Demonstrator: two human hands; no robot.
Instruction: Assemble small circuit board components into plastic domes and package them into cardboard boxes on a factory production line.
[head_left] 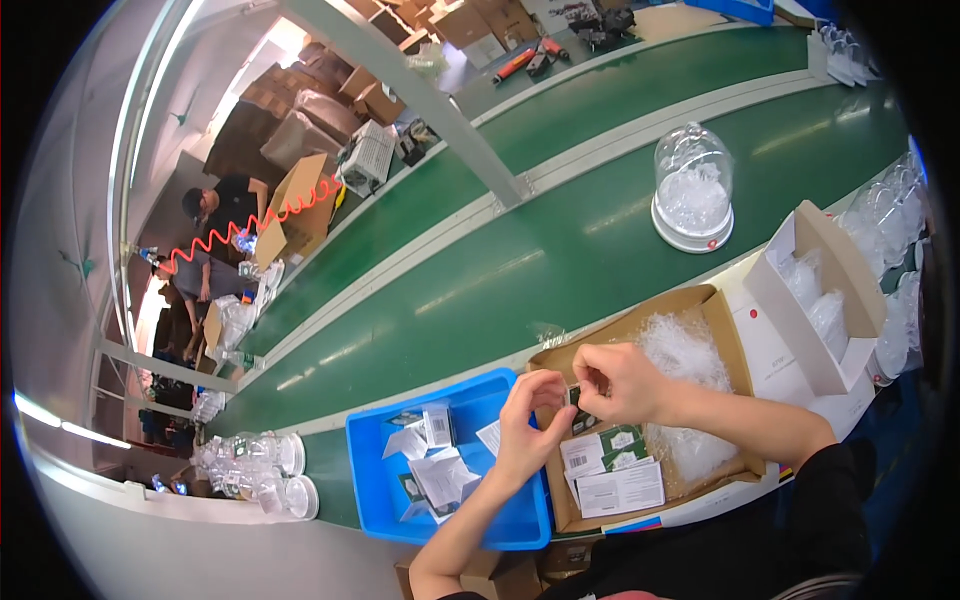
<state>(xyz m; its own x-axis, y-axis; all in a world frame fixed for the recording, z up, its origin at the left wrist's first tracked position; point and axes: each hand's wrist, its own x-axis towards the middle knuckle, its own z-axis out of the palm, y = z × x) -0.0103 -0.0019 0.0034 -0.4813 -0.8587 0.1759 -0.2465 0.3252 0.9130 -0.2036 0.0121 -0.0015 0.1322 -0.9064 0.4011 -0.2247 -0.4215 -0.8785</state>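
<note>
OK, near first: white leaflet (622,490) lies in the cardboard tray's (738,348) near-left corner, long axis left-right, roughly along the tray's near edge. Left hand (530,425) and right hand (625,383) close together over the tray's left part, fingers curled; can't tell if either grips anything. Blue bin (360,475), holding folded cards (440,480), sits just beside the tray's left edge. Green belt (450,300) beyond; clear dome (693,185) upright past tray's far-right corner. Moving span: belt left of dome, bounded by grey rail (650,127). Far left: person (232,192) at carton (295,205).
</note>
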